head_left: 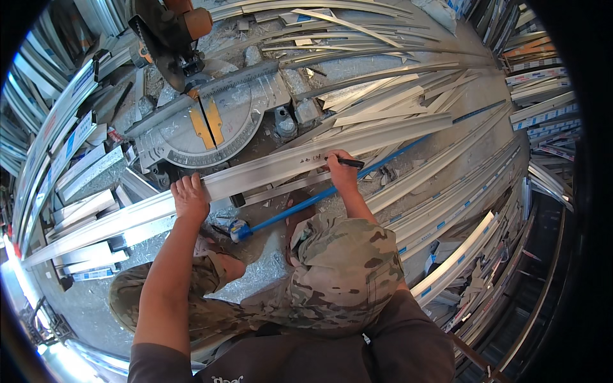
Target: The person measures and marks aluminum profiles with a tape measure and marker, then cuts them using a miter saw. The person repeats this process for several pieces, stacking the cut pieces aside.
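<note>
Head view: the floor (96, 300) was littered with metal shavings and ringed by stacked aluminium strips (440, 210). A miter saw (204, 121) stood beyond a long aluminium bar (255, 175) lying across the person's knees. The left hand (190, 196) pressed on the bar, fingers curled over its far edge. The right hand (341, 171) had its fingers closed on a black marker (350, 163), tip at the bar. A blue-handled tool (306, 201) lay beneath. No containers were discernible.
</note>
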Available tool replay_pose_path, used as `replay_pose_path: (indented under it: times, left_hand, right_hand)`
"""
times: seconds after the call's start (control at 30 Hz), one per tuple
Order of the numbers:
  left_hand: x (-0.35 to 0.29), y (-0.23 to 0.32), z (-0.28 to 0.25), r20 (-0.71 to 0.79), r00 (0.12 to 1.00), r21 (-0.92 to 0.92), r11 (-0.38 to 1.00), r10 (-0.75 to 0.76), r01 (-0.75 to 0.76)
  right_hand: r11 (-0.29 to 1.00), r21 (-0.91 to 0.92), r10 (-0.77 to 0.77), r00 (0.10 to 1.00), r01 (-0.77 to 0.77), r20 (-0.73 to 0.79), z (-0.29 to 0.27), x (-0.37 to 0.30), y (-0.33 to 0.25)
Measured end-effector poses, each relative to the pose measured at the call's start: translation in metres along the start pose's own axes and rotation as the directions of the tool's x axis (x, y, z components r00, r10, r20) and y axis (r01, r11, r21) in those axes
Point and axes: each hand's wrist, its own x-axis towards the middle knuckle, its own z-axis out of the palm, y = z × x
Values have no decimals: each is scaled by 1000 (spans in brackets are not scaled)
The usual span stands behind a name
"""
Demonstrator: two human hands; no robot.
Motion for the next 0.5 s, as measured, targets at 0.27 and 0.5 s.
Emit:
replay_pose_path:
  times: [0.27,0.5]
  left_hand:
    - [0,-2,4,-28,1000,-14,1000,10,-10]
    - [-1,0,-1,2,1000,-16,1000,1,-1]
  right_hand:
    - [995,68,76,997,-75,-21,1,-2,-12]
    - [990,108,96,995,-94,-14,1,-3,-17]
